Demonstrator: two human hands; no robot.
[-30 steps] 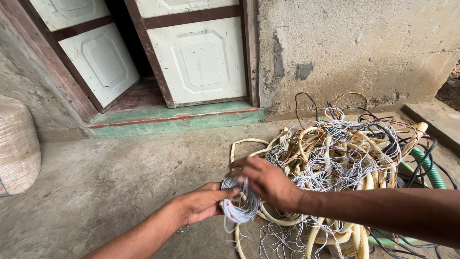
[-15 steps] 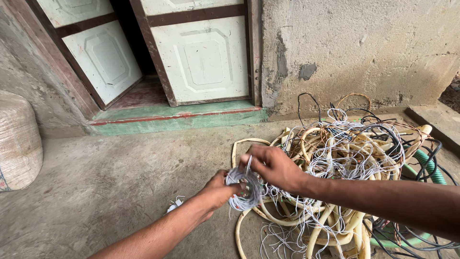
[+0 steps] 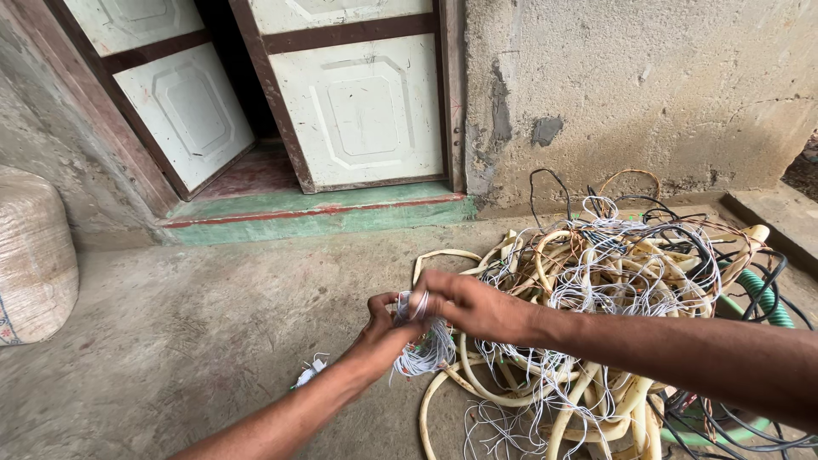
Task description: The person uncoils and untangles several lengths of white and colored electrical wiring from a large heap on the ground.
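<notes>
At the far left a pale woven sack (image 3: 34, 255) is sitting on the concrete floor (image 3: 196, 324), and behind it 2 white panelled doors (image 3: 358, 102) are standing above a green step (image 3: 315, 217). A small white scrap (image 3: 308, 371) is lying on the floor just beside the left forearm. The left hand (image 3: 381, 336) is gripping a small bundle of thin wire (image 3: 419, 345), its fingers closed around the loops, just above the floor at the near edge of the heap. The bundle is looking whitish-grey with a few flecks of colour, wound into loose coils with stray ends hanging down. It is probably very light, soft and springy, so it is likely to unwind unless held across the whole coil rather than by 1 strand. The right hand (image 3: 464, 305) is pinching strands at the top of the bundle, fingers together. To the right, a tangled pile of cream cables (image 3: 613, 290), thin wires and black cords is spreading beside a green hose (image 3: 763, 294).
</notes>
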